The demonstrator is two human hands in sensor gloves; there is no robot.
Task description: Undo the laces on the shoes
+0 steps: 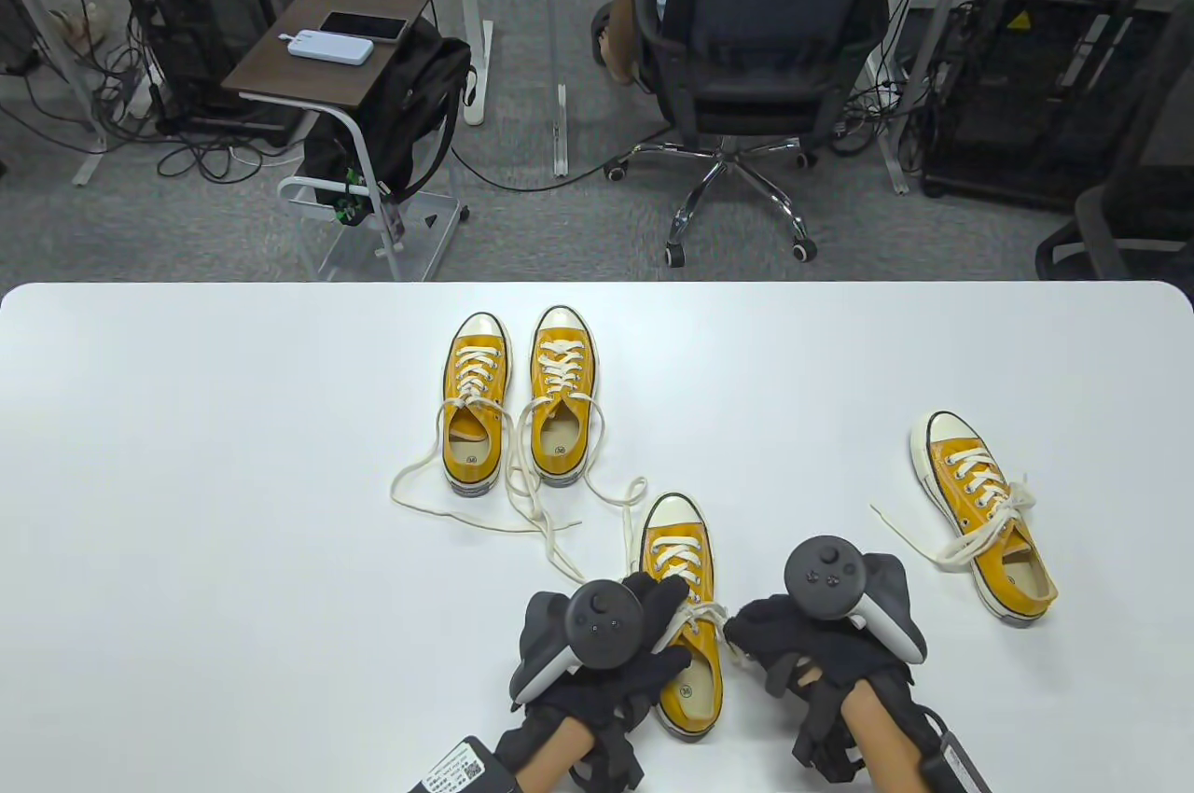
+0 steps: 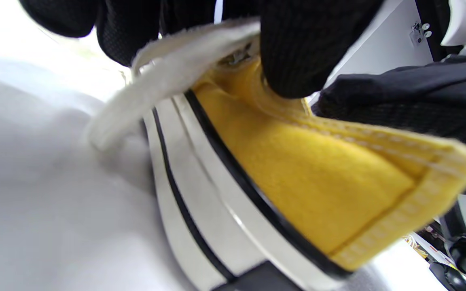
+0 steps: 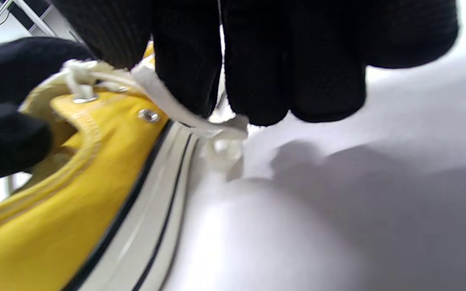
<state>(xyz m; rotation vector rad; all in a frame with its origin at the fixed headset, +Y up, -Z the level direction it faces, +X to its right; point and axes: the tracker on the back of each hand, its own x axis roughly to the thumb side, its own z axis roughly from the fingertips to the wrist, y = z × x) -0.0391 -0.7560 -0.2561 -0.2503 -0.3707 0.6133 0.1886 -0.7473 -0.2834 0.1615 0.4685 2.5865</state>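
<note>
Hands: left hand (image 1: pixel 623 644) grips the near sneaker (image 1: pixel 684 620) at its collar; right hand (image 1: pixel 793 644) pinches its flat cream lace (image 3: pixel 176 109).
Shoes: four yellow canvas sneakers with cream rubber toecaps on the white table (image 1: pixel 187 504).
Laces: far pair (image 1: pixel 518 401) undone; right sneaker (image 1: pixel 984 513) bow-tied.

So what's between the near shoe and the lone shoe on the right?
In the table view, only the right hand lies between the near shoe and the right shoe, plus bare table.
</note>
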